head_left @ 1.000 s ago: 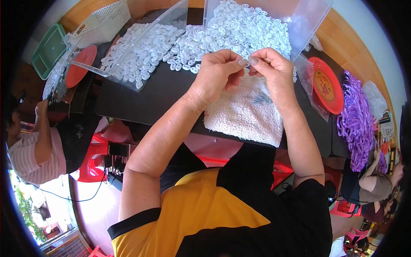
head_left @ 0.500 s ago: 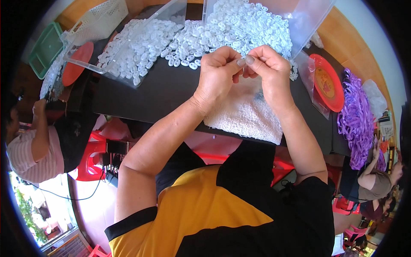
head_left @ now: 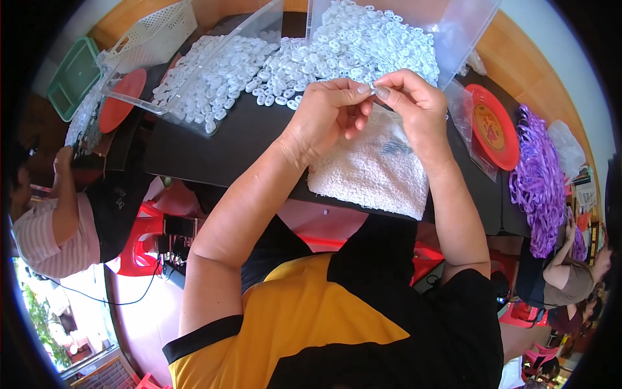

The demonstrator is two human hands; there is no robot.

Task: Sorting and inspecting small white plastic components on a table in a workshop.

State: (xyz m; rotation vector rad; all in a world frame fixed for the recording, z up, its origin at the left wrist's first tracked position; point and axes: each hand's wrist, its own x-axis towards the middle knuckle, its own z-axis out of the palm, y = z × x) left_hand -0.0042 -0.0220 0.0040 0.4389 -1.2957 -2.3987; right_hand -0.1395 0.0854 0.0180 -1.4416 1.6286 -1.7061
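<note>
My left hand (head_left: pixel 327 111) and my right hand (head_left: pixel 418 107) meet above the table, thumbs and forefingers pinched together. Between their fingertips is a tiny whitish piece (head_left: pixel 372 90), mostly covered; its exact kind does not show. The other fingers of my left hand curl loosely below it. Under the hands lies a white terry towel (head_left: pixel 366 178) with a blue-grey mark. Just beyond them, small white oval plastic pieces with two holes (head_left: pixel 353 48) form a big heap, spilling from a clear plastic bin (head_left: pixel 463 39) lying on its side.
Another clear bin (head_left: pixel 139 102) with more white pieces lies at the left, near a red plate (head_left: pixel 123 100), a green tray (head_left: pixel 70 78) and a white basket (head_left: pixel 155 35). To the right are a red round tray (head_left: pixel 508 139) and purple ribbons (head_left: pixel 538 188). People sit at both sides.
My left hand's lower fingers have loosened and dropped away from the right hand, uncovering more of the towel. Both hands still meet at the fingertips.
</note>
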